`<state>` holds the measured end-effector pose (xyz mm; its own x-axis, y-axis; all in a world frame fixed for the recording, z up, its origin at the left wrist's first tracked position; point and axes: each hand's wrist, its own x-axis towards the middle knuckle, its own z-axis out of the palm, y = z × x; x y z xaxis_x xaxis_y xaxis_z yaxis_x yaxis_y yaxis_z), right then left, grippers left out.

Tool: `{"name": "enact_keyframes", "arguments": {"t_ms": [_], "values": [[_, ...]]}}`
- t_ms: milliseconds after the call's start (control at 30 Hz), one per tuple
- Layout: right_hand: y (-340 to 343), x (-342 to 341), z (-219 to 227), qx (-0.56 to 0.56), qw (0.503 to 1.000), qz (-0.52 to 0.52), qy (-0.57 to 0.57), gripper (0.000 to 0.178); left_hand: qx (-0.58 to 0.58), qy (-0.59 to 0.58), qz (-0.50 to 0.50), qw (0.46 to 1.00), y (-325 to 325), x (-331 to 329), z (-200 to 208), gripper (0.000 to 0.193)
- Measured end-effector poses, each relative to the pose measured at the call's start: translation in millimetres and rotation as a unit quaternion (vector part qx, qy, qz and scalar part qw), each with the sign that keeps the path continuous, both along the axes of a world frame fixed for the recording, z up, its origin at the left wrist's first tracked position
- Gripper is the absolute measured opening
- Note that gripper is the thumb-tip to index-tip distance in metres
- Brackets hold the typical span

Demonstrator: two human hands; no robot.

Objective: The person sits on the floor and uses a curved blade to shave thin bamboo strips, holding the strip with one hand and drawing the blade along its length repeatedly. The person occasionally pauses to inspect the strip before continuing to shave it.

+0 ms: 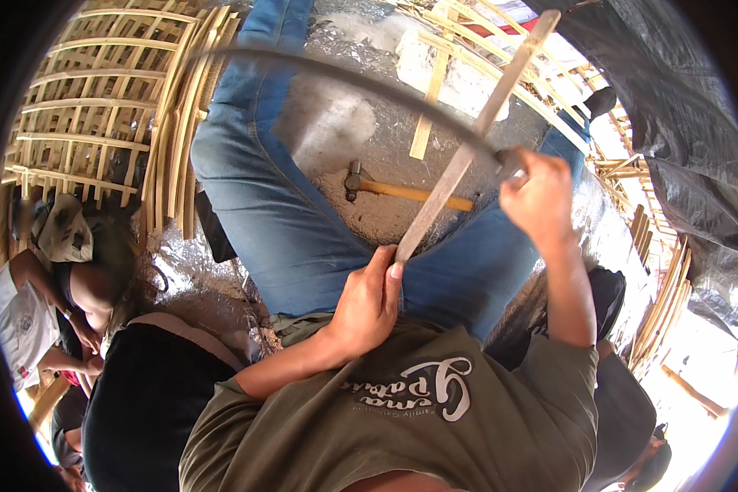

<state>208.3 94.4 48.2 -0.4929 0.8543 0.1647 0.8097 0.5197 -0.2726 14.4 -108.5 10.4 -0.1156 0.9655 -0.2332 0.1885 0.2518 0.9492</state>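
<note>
Head view. Clamped with left hand (365, 299) on near end of wooden strip (443, 187), pinched between thumb and fingers just above lap. Closed in a fist with right hand (539, 193) around near end of long dark blade (369, 86), blurred along its length. For wooden strip: slanting up and rightward from left hand, over the ground between spread legs in blue jeans (254, 197), passing left of right hand. For blade: reaching far leftward from right hand, crossing strip in view; cannot tell if touching. Between legs, below blade: hammer (414, 194) lying flat, with dark head to left, wooden handle toward right thigh, on pale debris (361, 217). Beyond it: flat pale slat (431, 107) on grey ground sheet (316, 86). Upper left: woven lattice panel (90, 107), with bundle of long slats (172, 123) alongside. Right side: black plastic sheeting (697, 139), more slats (668, 299) lower down. Lower left: seated co-worker (29, 316) with hands close together, near picture rim.
</note>
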Motion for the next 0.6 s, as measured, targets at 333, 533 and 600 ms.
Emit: {"name": "enact_keyframes", "arguments": {"t_ms": [333,533,600], "values": [[-53,-9,-20,-0.074,0.995,0.064,-0.006,0.027,-0.046,-0.063,0.0,0.997,1,-3,-7,0.033],[-69,-11,-27,-0.095,0.991,0.083,-0.039,0.025,-0.055,-0.1,0.003,0.993,5,-4,-8,0.034],[-72,-12,-30,-0.086,0.991,0.089,-0.054,0.025,-0.063,-0.102,0.0,0.993,5,-6,-5,0.034]]}}
